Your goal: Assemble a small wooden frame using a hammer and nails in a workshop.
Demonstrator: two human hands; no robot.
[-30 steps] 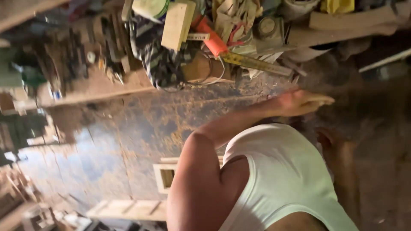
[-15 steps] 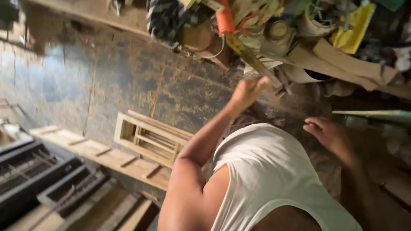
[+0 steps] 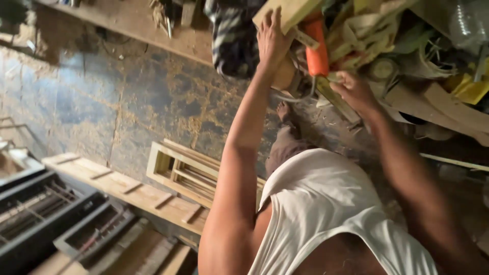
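My left hand reaches up with its fingers spread flat against a pale wooden block on top of a cluttered pile. My right hand is lower and to the right, its fingers curled over the upper end of a thin wooden strip. Whether it grips the strip I cannot tell. An orange-handled tool lies between the two hands. My white sleeveless shirt fills the lower middle of the view.
A dark striped cloth hangs left of the block. On the stained floor lie a pale wooden frame, a long plank and dark metal grates. Wood scraps and yellow items crowd the right. My bare foot stands by the pile.
The view has swung and closed in on the pile. My left hand has risen from beside the pile onto the wooden block. My right hand has moved up to the strip by the orange tool.
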